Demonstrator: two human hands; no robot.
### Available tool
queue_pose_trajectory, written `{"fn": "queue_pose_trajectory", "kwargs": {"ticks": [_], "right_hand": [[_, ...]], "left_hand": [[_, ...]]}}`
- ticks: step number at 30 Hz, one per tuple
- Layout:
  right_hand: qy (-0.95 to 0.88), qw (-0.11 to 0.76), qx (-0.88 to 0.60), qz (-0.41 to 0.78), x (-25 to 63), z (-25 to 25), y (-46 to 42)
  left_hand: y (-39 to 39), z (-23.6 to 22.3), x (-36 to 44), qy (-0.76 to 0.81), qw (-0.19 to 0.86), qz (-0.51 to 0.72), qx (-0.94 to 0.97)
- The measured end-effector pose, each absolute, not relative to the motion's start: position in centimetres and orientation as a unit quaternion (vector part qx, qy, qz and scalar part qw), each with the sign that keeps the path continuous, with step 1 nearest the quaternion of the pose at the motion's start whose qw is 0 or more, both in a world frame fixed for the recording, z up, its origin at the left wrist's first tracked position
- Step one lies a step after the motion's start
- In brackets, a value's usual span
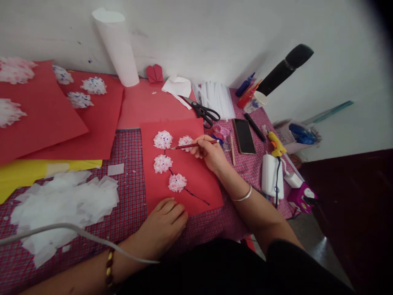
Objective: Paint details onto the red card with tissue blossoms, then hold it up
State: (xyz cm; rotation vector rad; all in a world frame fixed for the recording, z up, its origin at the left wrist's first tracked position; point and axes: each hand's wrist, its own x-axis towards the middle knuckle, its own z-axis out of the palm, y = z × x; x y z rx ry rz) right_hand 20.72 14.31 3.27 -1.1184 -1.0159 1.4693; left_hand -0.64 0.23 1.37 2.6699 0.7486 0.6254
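My right hand (pixel 208 151) pinches a thin, dark red paintbrush (pixel 184 146). Its tip touches or hovers just over a sheet of red paper (pixel 196 168), beside a short dark line. Several pink-and-white tissue paper flowers (pixel 177 182) sit on this sheet, one partly behind the brush and my fingers. A dark branch line (pixel 196 196) runs from the lowest flower to the lower right. My left hand (pixel 168 219) lies on the sheet's bottom edge, fingers resting together on it and holding nothing.
Scissors (pixel 204 112), paint pots (pixel 219 133), a phone (pixel 244 136) and a yellow glue gun (pixel 276 143) lie to the right. White tissue pieces (pixel 67 205) cover the left, with a cable (pixel 82 233) across. A paper roll (pixel 118 49) stands behind.
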Motion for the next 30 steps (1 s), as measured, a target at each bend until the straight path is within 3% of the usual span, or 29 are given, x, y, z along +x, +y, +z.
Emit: {"fn": "queue_pose_trajectory", "kwargs": {"ticks": [6,12,18,22,30], "right_hand": [[-0.382,0.527,-0.44,0.619,22.3,4.7,12.1],[-0.41,0.429,-0.423,0.685,23.6,5.0,10.1],[-0.431,0.515,-0.473,0.57,24.1,3.5,10.7],[-0.435,0.496,-0.482,0.577,23.7,2.9,11.0],[-0.497,0.489,-0.536,0.476,22.8,2.6,11.4]], "left_hand": [[0.3,1.8,-0.7,0.262,0.151,0.211,0.93],[0.6,2.0,-0.7,0.259,0.137,0.205,0.934],[0.7,2.1,-0.9,0.251,0.14,0.207,0.935],[0.7,2.0,-1.0,0.253,0.141,0.204,0.935],[0.8,1.9,-0.9,0.251,0.127,0.205,0.938]]}}
